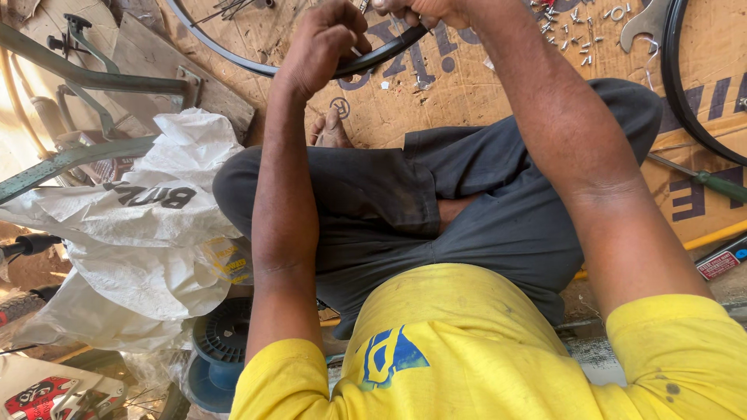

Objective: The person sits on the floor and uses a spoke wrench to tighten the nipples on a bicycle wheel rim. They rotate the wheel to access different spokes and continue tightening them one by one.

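Observation:
I sit cross-legged on flattened cardboard (436, 101), looking down over a yellow shirt and grey trousers. My left hand (323, 43) is closed around a black bicycle wheel rim (233, 53) that curves across the top of the view. My right hand (424, 9) grips the same rim a little further right, at the very top edge, so its fingers are mostly cut off. Thin spokes (226, 9) show inside the rim. My bare foot (333, 131) rests below the rim.
A second black rim (689, 101) curves at the right, with a wrench (650, 22) and several small nipples (572, 31) scattered beside it. A green-handled screwdriver (712, 183) lies right. White plastic sacks (148, 233), a green metal frame (93, 78) and a blue spool (222, 346) crowd the left.

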